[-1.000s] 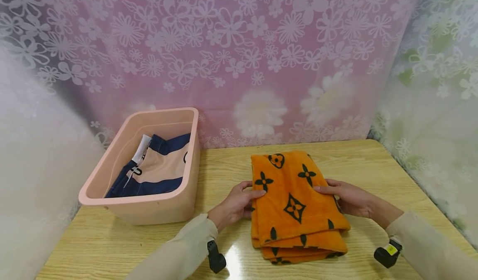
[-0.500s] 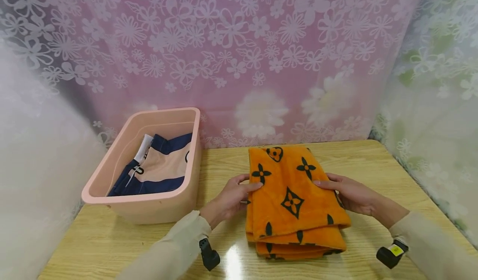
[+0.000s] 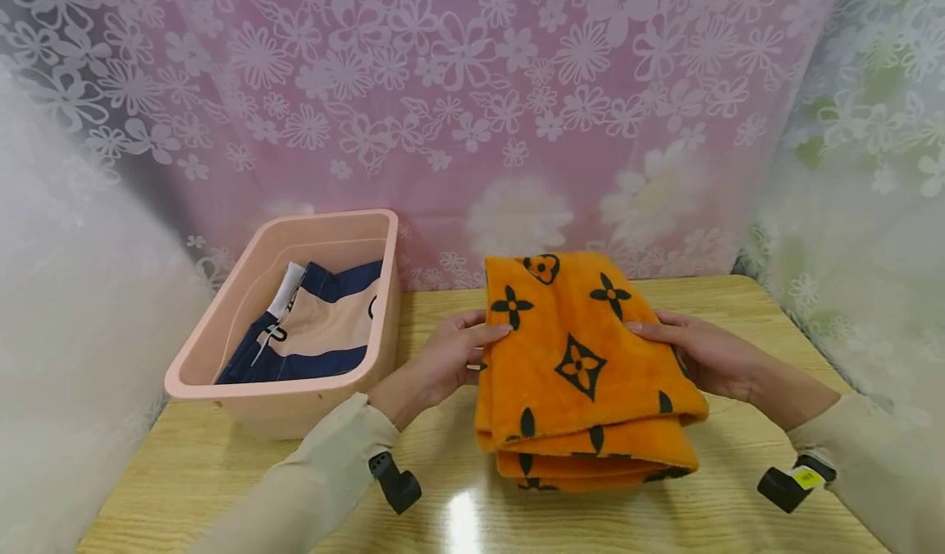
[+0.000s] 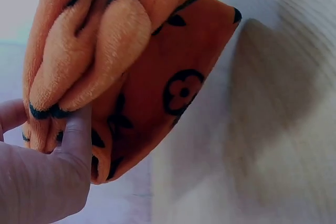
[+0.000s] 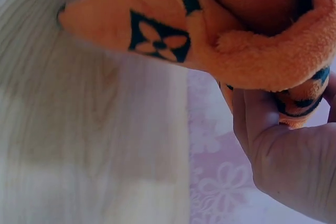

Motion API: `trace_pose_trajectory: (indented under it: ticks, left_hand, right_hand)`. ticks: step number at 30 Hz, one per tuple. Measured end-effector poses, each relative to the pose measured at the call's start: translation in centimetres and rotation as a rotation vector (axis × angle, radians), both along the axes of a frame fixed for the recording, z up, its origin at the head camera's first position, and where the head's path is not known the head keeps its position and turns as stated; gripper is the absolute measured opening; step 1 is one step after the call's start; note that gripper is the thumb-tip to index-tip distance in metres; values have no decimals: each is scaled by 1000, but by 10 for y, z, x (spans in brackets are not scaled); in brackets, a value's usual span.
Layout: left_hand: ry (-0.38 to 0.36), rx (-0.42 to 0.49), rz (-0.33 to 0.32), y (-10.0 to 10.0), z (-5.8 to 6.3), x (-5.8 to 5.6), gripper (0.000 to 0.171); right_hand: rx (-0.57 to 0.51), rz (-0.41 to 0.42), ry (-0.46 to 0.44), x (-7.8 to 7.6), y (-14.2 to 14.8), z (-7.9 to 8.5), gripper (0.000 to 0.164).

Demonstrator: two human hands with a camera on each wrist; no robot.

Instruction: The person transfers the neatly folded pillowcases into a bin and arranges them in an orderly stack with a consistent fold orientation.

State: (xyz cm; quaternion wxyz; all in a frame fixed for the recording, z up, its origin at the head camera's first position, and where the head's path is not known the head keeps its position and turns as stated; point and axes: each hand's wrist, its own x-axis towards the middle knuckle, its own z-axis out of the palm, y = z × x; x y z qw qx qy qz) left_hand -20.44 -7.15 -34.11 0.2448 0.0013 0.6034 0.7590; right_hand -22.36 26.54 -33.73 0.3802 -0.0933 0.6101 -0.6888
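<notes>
Both hands hold a folded orange plush cloth (image 3: 576,373) with black flower and diamond motifs. My left hand (image 3: 450,355) pinches its left edge, thumb on top and the other fingers underneath. At the right edge my right hand (image 3: 709,355) grips it in the same way. Several folded layers of the cloth (image 4: 94,51) hang above the tabletop in the left wrist view. From the right wrist, the cloth's underside (image 5: 163,35) droops toward the wood, apart from it. The fingertips under the cloth are partly hidden.
A pink plastic tub (image 3: 295,388) stands on the left of the wooden table (image 3: 413,488). Inside it lies a folded navy and beige garment (image 3: 325,324) with a white part. A pink flowered curtain (image 3: 443,111) hangs behind the table, with pale curtains (image 3: 871,209) at the sides.
Both hands have raised the folded cloth off the table, so it appears higher and nearer. The grip at each side stays the same. The tub and garment have not moved.
</notes>
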Motion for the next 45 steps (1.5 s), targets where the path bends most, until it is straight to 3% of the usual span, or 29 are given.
trace_pose_trajectory:
  ticks: [9,18,23,34,40,45]
  left_hand:
    - [24,26,-10,-15,41,-2,41]
    - [49,12,21,-33,70,-5,41]
    - [85,-36,54,-46,81,-6,39]
    - [128,-6,84,-75,98,-4,40]
    - [108,23,125,-93,100,-1,33]
    - [44,128,146,-106,97,0,22]
  right_hand:
    - [-76,55,51,-4,-12,34,33]
    - [-109,80,29,-12,-33,59,34]
    - [-58,32,64,-14,-51,70,35]
    - [-68,-23,81,-17,-88,89,43]
    - [-95,-47,64,-22,-112,97,44]
    - [-182,-47,43,-24,-131,103,41]
